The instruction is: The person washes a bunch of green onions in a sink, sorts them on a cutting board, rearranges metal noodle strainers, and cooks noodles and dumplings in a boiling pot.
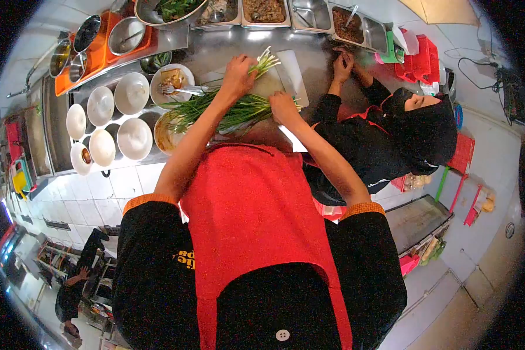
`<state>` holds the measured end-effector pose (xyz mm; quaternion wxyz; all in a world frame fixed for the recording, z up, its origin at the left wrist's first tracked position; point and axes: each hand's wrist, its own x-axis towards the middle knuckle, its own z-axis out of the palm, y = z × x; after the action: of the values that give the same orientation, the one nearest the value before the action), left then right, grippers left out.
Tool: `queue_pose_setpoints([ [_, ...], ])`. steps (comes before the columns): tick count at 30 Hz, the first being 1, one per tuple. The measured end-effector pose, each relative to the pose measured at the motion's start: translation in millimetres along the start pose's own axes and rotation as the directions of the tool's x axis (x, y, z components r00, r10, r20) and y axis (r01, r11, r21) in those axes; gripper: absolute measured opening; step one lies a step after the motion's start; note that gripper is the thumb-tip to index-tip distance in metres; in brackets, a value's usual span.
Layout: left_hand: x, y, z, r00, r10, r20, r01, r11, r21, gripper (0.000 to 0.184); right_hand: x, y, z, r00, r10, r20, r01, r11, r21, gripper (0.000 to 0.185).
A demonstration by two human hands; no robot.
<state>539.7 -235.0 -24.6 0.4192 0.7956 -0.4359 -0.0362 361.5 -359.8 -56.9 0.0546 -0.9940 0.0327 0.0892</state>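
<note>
**Both my hands full of green onions**

My left hand (pixel 239 76) is closed around a small bunch (pixel 265 62), its white ends poking out toward 2 o'clock. Just off it at 4 o'clock, my right hand (pixel 284 108) grips the green onions (pixel 233 111) near their pale ends. They lie on the table (pixel 201 49) in front of my apron (pixel 251 204), long leaves trailing toward 9 o'clock.

Beside my hands, at 2 o'clock, is a flat white slab (pixel 292 77); I can't tell what it is.

At 9 o'clock I've got a plate (pixel 186 73) with brown food and cutlery (pixel 184 90) on it, and at 8 a stained bowl (pixel 162 139), partly under the leaf tips. Past those, between 8 and 9, sit six white bowls (pixel 101 106) in two rows.

Steel trays (pixel 310 16), some with food in them, line the far edge from 11 to 2 o'clock. Out at 10, an orange tray (pixel 99 55) carries metal bowls (pixel 126 36).

A co-worker (pixel 361 140) in black is at 4 o'clock, hands together over the table, with red baskets (pixel 420 61) beyond, near 3.
</note>
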Motion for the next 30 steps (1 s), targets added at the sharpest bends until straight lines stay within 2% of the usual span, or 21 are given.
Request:
queue_pose_setpoints([
  [2,-19.6,5.3,-12.5,1.000,0.023,0.012,-0.022,0.998,-0.066,0.029,-1.9,-1.8,-1.8,1.000,0.014,0.013,-0.014,1.000,0.016,0.011],
  [4,-39.3,7.5,-14.4,0.971,-0.014,0.238,0.031,0.997,-0.069,0.021,-5.6,-4.5,-8.3,1.000,-0.013,-0.028,0.010,0.995,-0.104,0.011],
  [8,-61.0,4.2,-0.9,0.955,0.013,0.297,0.003,0.998,-0.056,0.006,-8.6,-13.7,-9.2,0.997,0.009,-0.073,-0.014,0.998,-0.060,0.011],
  [10,-58.7,3.6,4.2,0.877,-0.056,0.477,-0.031,0.984,0.173,0.010,-11.0,-13.8,-11.7,0.995,-0.042,-0.095,0.034,0.996,-0.082,0.013],
  [11,-57.1,6.1,4.1,0.879,-0.053,0.473,-0.035,0.984,0.176,0.010,-10.9,-13.9,-13.3,0.994,-0.043,-0.101,0.034,0.996,-0.086,0.013],
  [13,-56.8,11.4,4.2,0.816,-0.091,0.571,-0.117,0.941,0.318,0.010,-12.4,-15.7,-18.6,0.991,-0.030,-0.132,0.014,0.993,-0.118,0.017],
  [17,-61.7,14.7,1.1,0.879,-0.008,0.478,-0.135,0.955,0.265,0.009,-13.7,-14.0,-27.6,0.987,-0.005,-0.160,-0.011,0.995,-0.102,0.018],
  [19,-62.5,16.8,-0.1,0.929,-0.029,0.370,-0.094,0.946,0.311,0.009,-6.7,-9.1,-30.1,0.998,-0.037,-0.046,0.033,0.996,-0.082,0.036],
  [20,-62.9,18.3,-1.4,0.928,-0.024,0.373,-0.100,0.946,0.309,0.009,-8.5,-8.0,-31.3,0.998,-0.031,-0.048,0.027,0.996,-0.081,0.036],
  [22,-58.4,19.9,-7.8,0.942,-0.074,0.326,0.003,0.977,0.215,0.010,-7.0,-4.3,-38.4,0.993,-0.024,-0.119,0.019,0.999,-0.045,0.060],
  [23,-56.4,21.1,-12.3,0.942,-0.072,0.326,0.001,0.977,0.215,0.010,-7.7,-2.8,-43.3,0.992,-0.023,-0.121,0.018,0.999,-0.045,0.060],
  [25,-49.9,24.5,-23.0,0.969,-0.046,0.243,0.056,0.998,-0.035,0.011,-10.4,1.3,-55.1,0.995,0.037,-0.098,-0.022,0.988,0.152,0.077],
  [26,-44.0,31.9,-32.5,0.969,-0.046,0.241,0.055,0.998,-0.033,0.011,-12.9,1.6,-61.1,0.994,0.036,-0.100,-0.020,0.988,0.153,0.077],
  [28,-31.4,44.5,-49.6,0.958,-0.146,0.245,0.178,0.978,-0.111,0.013,-18.2,-0.8,-74.2,0.971,0.160,-0.176,-0.070,0.900,0.431,0.071],
  [29,-27.7,48.4,-54.2,0.971,-0.121,0.205,0.162,0.967,-0.195,0.013,-20.6,-8.6,-89.5,0.972,0.158,-0.176,-0.069,0.900,0.431,0.071],
  [30,-24.6,52.2,-58.7,0.971,-0.123,0.204,0.164,0.967,-0.196,0.013,-22.2,-17.9,-103.9,0.945,0.181,-0.272,-0.017,0.859,0.512,0.069],
])
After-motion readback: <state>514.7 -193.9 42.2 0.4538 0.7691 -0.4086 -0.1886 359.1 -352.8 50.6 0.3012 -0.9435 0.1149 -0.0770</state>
